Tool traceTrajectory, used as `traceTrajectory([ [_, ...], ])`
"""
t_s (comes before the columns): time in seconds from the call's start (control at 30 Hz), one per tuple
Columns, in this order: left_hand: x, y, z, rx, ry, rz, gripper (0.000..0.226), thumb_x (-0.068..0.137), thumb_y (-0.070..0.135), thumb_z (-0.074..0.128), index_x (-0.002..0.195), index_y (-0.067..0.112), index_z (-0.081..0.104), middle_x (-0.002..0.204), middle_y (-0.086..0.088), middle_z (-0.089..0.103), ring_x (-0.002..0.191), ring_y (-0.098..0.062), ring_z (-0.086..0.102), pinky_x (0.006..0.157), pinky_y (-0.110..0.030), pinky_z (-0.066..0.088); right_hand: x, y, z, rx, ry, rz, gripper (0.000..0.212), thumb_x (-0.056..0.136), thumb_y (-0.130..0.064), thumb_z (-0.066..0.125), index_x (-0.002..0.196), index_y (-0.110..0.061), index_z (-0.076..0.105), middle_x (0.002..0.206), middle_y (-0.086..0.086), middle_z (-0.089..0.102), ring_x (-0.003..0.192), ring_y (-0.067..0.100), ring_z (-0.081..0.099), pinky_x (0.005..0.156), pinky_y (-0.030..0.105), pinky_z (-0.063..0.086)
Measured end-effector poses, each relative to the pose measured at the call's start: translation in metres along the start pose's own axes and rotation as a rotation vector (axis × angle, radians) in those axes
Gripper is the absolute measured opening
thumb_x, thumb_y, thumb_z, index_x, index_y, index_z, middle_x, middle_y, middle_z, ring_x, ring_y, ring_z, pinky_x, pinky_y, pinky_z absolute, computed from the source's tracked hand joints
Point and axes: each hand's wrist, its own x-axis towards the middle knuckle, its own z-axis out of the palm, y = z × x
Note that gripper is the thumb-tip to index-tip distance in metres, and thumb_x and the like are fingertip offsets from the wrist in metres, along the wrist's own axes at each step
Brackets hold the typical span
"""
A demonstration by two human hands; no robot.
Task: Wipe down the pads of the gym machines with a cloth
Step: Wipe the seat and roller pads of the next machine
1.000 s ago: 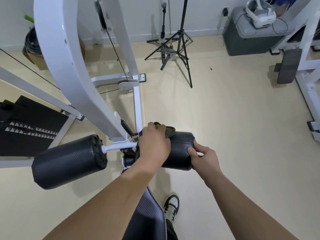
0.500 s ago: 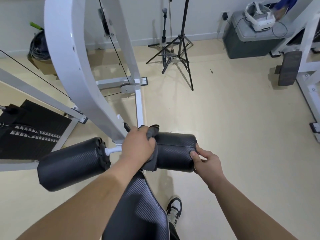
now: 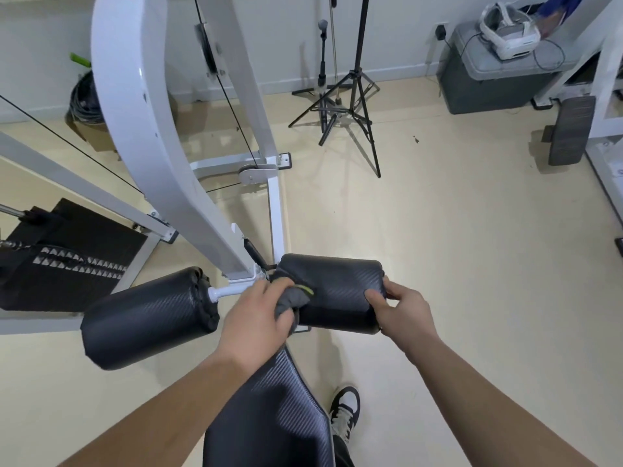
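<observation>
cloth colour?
Dark grey cloth with a small yellow-green edge; head view, left hand holds it on the pad.

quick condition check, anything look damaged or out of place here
Nothing serious. On the left roller pad the inner end cover is puckered and wrinkled. The right roller pad, held by the right hand while the left hand grips the cloth against it, looks intact. A small dark speck lies on the floor near the tripod.

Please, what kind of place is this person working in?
Most likely a small gym or workout room: a white cable machine carries a left roller pad and a right roller pad, and a second machine's pad stands at the far right.
</observation>
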Motion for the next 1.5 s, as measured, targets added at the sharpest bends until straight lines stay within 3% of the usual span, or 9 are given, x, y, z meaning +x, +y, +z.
traceTrajectory([
  [0.1, 0.027, 0.009, 0.000, -0.131, 0.135, -0.177, 0.037, 0.095, 0.026, 0.054, 0.133, 0.028, 0.057, 0.113, -0.007, 0.054, 0.105, -0.031, 0.057, 0.087, -0.040, 0.050, 0.000, 0.005, 0.003, -0.071, -0.013, -0.026, 0.057, 0.099, -0.040, 0.062, 0.152, -0.027, 0.050, 0.138, -0.006, 0.064, 0.110, 0.019, 0.063, 0.091, 0.033, 0.052],
  [0.23, 0.054, 0.067, 0.021, -0.015, 0.145, -0.009, 0.033, 0.089, 0.028, 0.050, 0.114, 0.017, 0.067, 0.102, -0.014, 0.056, 0.094, -0.040, 0.057, 0.076, -0.045, 0.054, 0.002, 0.004, 0.001, -0.015, -0.019, 0.006, 0.053, 0.097, -0.039, 0.065, 0.148, -0.028, 0.055, 0.137, -0.008, 0.063, 0.106, 0.013, 0.057, 0.090, 0.028, 0.045],
  [0.4, 0.053, 0.137, 0.038, 0.061, -0.209, 0.199, 0.038, 0.099, 0.033, 0.048, 0.135, 0.024, 0.053, 0.128, -0.007, 0.046, 0.119, -0.029, 0.048, 0.092, -0.044, 0.051, 0.005, 0.014, 0.003, 0.014, -0.019, 0.030, 0.015, 0.096, -0.023, 0.058, 0.091, -0.013, 0.069, 0.072, 0.000, 0.070, 0.051, 0.005, 0.056, 0.060, 0.027, 0.047],
  [0.6, 0.073, 0.034, 0.004, 0.064, 0.023, -0.067, 0.033, 0.095, 0.031, 0.052, 0.125, 0.023, 0.061, 0.114, -0.009, 0.049, 0.110, -0.035, 0.050, 0.081, -0.044, 0.052, -0.007, 0.021, 0.008, 0.056, -0.004, -0.033, 0.047, 0.098, -0.034, 0.067, 0.144, -0.035, 0.058, 0.122, -0.019, 0.061, 0.118, 0.010, 0.064, 0.103, 0.031, 0.049],
  [0.7, 0.077, 0.027, 0.007, 0.034, 0.076, -0.190, 0.025, 0.093, 0.024, 0.054, 0.115, 0.015, 0.065, 0.122, -0.012, 0.050, 0.113, -0.037, 0.044, 0.089, -0.046, 0.050, -0.007, 0.029, 0.014, 0.061, 0.027, -0.094, 0.047, 0.099, -0.029, 0.066, 0.144, -0.038, 0.057, 0.117, -0.023, 0.060, 0.117, 0.010, 0.061, 0.110, 0.035, 0.046],
  [0.97, 0.047, 0.106, 0.057, 0.123, -0.036, 0.344, 0.043, 0.090, 0.035, 0.046, 0.127, 0.019, 0.060, 0.130, -0.006, 0.058, 0.113, -0.034, 0.048, 0.082, -0.044, 0.055, -0.009, 0.038, 0.018, 0.102, 0.040, -0.097, 0.027, 0.097, -0.013, 0.065, 0.092, -0.038, 0.073, 0.108, -0.011, 0.070, 0.110, 0.016, 0.069, 0.100, 0.042, 0.055],
  [1.13, 0.058, 0.033, 0.019, 0.021, 0.083, 0.151, 0.042, 0.083, 0.021, 0.057, 0.124, 0.017, 0.065, 0.121, -0.009, 0.060, 0.108, -0.035, 0.051, 0.087, -0.050, 0.053, -0.023, 0.040, 0.016, 0.130, 0.027, -0.050, 0.051, 0.094, -0.021, 0.074, 0.142, -0.034, 0.062, 0.135, -0.019, 0.067, 0.126, 0.000, 0.061, 0.113, 0.032, 0.046],
  [1.37, 0.015, 0.033, 0.026, 0.049, 0.150, 0.054, 0.038, 0.078, 0.018, 0.074, 0.116, 0.017, 0.067, 0.114, -0.005, 0.060, 0.100, -0.028, 0.055, 0.075, -0.040, 0.056, -0.022, 0.031, -0.001, 0.073, 0.029, 0.030, 0.038, 0.081, -0.039, 0.084, 0.117, -0.029, 0.079, 0.132, -0.019, 0.062, 0.127, 0.007, 0.058, 0.110, 0.035, 0.046],
  [1.5, -0.008, 0.012, 0.028, -0.009, 0.106, 0.127, 0.047, 0.075, 0.019, 0.081, 0.119, 0.018, 0.065, 0.114, -0.002, 0.055, 0.102, -0.026, 0.056, 0.075, -0.041, 0.058, -0.014, 0.014, -0.002, 0.152, 0.030, 0.029, 0.048, 0.092, -0.036, 0.072, 0.140, -0.035, 0.062, 0.124, -0.017, 0.067, 0.101, 0.007, 0.068, 0.095, 0.039, 0.057],
])
